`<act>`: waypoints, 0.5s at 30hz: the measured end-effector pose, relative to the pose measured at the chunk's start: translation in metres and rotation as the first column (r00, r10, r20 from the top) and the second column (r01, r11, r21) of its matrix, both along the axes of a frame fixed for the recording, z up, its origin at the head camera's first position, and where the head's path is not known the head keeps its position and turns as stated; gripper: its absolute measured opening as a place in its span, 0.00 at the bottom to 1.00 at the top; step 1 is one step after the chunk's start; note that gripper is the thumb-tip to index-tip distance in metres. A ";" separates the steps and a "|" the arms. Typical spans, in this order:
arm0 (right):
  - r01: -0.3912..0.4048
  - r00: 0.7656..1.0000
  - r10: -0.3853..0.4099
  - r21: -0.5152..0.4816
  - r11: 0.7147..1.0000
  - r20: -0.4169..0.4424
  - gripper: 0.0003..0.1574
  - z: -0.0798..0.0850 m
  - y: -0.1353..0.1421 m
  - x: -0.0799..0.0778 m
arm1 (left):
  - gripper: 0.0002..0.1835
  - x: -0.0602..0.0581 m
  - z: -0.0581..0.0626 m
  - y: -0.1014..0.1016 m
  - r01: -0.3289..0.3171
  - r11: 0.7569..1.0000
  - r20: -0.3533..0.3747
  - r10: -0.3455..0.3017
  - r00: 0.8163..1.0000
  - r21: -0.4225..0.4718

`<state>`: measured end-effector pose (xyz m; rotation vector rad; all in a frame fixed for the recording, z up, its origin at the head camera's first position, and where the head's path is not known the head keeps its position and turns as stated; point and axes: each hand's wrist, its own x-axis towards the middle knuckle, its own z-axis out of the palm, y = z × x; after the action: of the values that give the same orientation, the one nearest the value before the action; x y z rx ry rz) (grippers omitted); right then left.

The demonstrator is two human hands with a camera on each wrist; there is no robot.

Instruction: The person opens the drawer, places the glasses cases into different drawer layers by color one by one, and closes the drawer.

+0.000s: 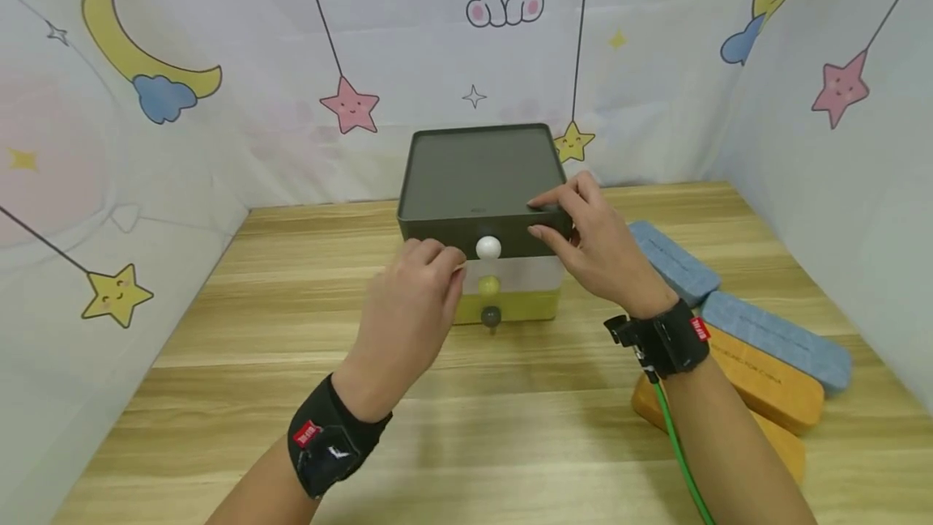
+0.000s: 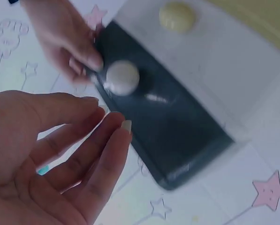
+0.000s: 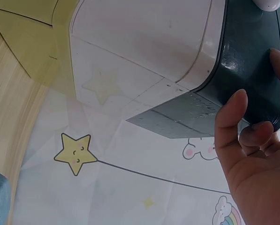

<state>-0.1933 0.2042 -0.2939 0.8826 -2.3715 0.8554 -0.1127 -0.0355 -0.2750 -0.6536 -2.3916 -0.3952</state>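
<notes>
Three tiers make up the small square plastic drawer unit standing on the pale wood-grain tabletop, near the patterned backdrop and between the two hands. Judging by its front, the handling is at an early point or between pulls: each tier looks closed, with no drawer plainly drawn out, though a slight opening would be hard to make out. Nothing shows of the insides, so what they contain, and what is left to do there, I cannot tell.

The right hand pinches the front right corner of the unit's top tier, thumb on the front face and fingertips over the rim — most likely to steady it. The left hand is beside the round white knob, fingers loosely bent toward the thumb; it has hold of nothing visible, and the knob sits free of it.

The unit itself has a dark grey-green top tier with a shallow raised rim, a white middle tier with a round yellow knob, and a yellow-green bottom tier with a round dark knob. The surfaces look smooth and faintly glossy — the lower tiers somewhat translucent.
</notes>
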 end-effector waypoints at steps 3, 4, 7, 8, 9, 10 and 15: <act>-0.002 1.000 0.002 -0.002 1.000 0.006 0.19 0.000 0.000 -0.001 | 0.05 -0.007 0.013 -0.013 -0.006 0.998 -0.048 0.009 0.999 0.069; -0.002 1.000 0.002 -0.002 1.000 0.005 0.19 0.000 0.000 -0.001 | 0.06 -0.011 0.017 -0.018 -0.008 0.996 -0.056 0.013 0.998 0.089; 0.001 1.000 -0.001 -0.001 1.000 -0.001 0.19 0.000 0.000 -0.001 | 0.12 -0.022 0.024 -0.032 -0.020 0.991 -0.039 0.025 0.999 0.133; 0.001 1.000 -0.001 -0.002 1.000 -0.002 0.19 0.001 0.000 -0.001 | 0.14 -0.026 0.025 -0.037 -0.028 0.989 -0.017 0.031 0.999 0.143; 0.001 1.000 -0.001 -0.001 1.000 -0.003 0.19 0.000 0.000 -0.001 | 0.15 -0.030 0.025 -0.041 -0.034 0.988 0.007 0.033 0.999 0.150; 0.000 1.000 0.000 0.000 1.000 -0.004 0.19 0.000 0.000 0.000 | 0.16 -0.033 0.025 -0.046 -0.037 0.987 0.034 0.032 0.999 0.158; 0.003 1.000 -0.003 0.004 1.000 -0.002 0.19 -0.002 -0.001 0.001 | 0.19 -0.046 0.018 -0.064 -0.057 0.974 0.232 0.006 0.973 0.217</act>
<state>-0.1926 0.2032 -0.2960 0.8816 -2.3729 0.8481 -0.1586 -0.0990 -0.2570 -0.4885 -2.5205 -0.7498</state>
